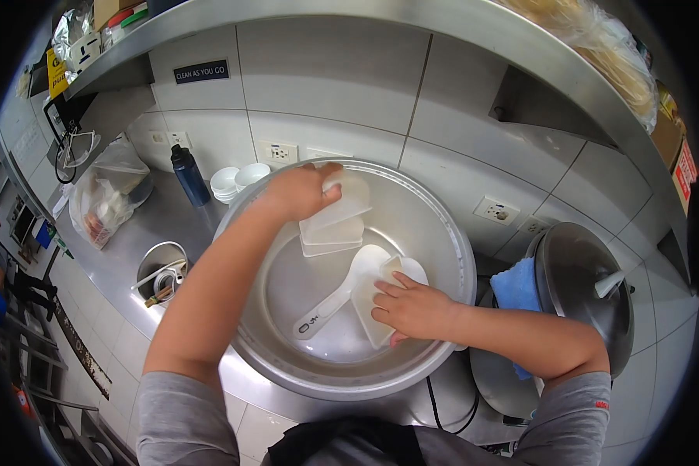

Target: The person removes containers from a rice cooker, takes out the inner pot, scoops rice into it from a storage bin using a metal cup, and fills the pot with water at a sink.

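A wide metal basin (466, 272) stands on the counter under my arms. At its far rim my left hand (307, 193) is closed on a translucent white plastic scraper (351, 194). Just below that one, more white scrapers (332, 237) overlap one another inside the basin. My right hand (415, 307) grips another white scraper (369, 311) low in the basin, thumb underneath and fingers over its face. A white rice paddle (326, 307) lies on the basin's bottom, its round head partly hidden behind the right-hand scraper.
Left on the steel counter are a metal cup of utensils (163, 268), a dark blue bottle (190, 177), white bowls (239, 181) and a plastic bag (107, 194). To the right stands a lidded pot (586, 287) with a blue cloth (518, 286). A steel shelf (412, 12) overhangs the back.
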Demonstrator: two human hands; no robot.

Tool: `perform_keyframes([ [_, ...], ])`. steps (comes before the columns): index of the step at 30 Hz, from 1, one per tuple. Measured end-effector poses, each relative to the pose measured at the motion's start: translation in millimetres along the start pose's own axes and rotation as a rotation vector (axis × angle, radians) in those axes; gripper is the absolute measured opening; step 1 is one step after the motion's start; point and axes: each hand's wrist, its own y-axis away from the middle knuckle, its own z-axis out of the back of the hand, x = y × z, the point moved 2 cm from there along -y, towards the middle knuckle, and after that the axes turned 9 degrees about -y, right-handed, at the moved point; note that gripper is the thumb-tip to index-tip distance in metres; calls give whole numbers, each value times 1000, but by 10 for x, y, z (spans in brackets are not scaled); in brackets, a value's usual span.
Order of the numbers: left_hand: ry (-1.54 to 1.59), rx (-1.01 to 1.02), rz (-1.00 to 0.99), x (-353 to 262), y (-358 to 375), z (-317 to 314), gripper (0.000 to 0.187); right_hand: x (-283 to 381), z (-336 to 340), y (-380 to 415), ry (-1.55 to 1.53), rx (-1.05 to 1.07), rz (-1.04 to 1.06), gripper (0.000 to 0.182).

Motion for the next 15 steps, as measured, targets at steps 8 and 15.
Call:
perform_keyframes([
  [8,-194,80,-137,278,-347,-776,63,-309,-448,-162,-119,177,-170,24],
  [15,-273,396,45,167,-76,-556,86,-184,-438,-390,-4,699,-208,23],
])
